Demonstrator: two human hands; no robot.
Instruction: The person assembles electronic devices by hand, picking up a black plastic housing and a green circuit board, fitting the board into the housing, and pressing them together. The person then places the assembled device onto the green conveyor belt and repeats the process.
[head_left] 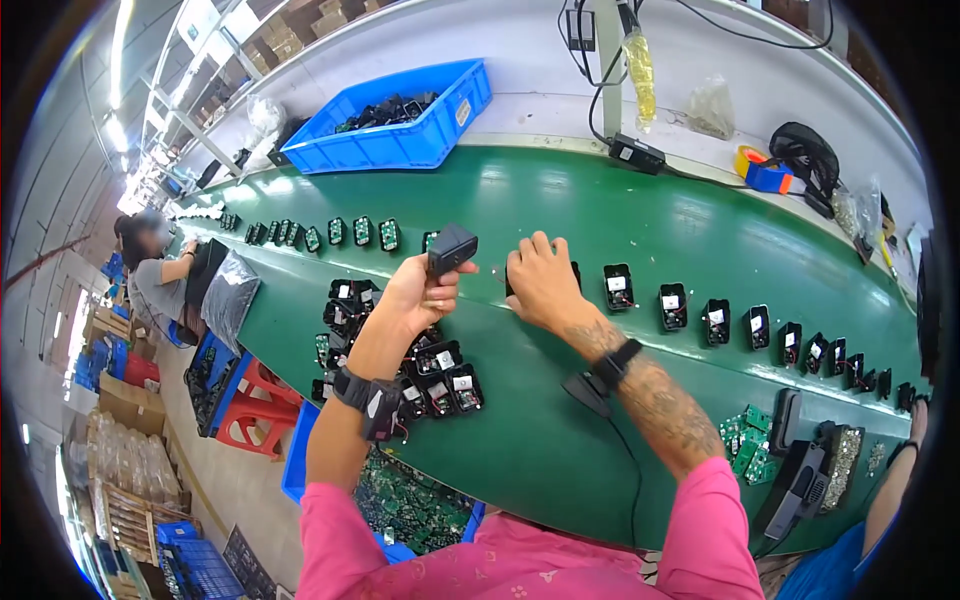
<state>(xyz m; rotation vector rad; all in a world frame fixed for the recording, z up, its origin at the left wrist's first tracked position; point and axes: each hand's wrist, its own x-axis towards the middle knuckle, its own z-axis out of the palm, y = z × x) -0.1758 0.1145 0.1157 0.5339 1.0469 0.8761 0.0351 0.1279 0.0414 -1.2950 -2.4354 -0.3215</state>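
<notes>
My left hand is raised over the green bench, its fingers closed round a small black plastic housing. To the right, my right hand curls over a black open case, mostly hidden under the fingers and palm. Further right runs a row of similar black cases with white parts and red wires inside. Below my left hand lies a pile of such cases, partly behind my forearm. A black housing with a green board stands in the row to the left.
A blue bin of black parts stands at the back. Green circuit boards and a black radio-like device lie at the right front. Boards fill a bin below the bench edge. Co-workers sit at far left and right.
</notes>
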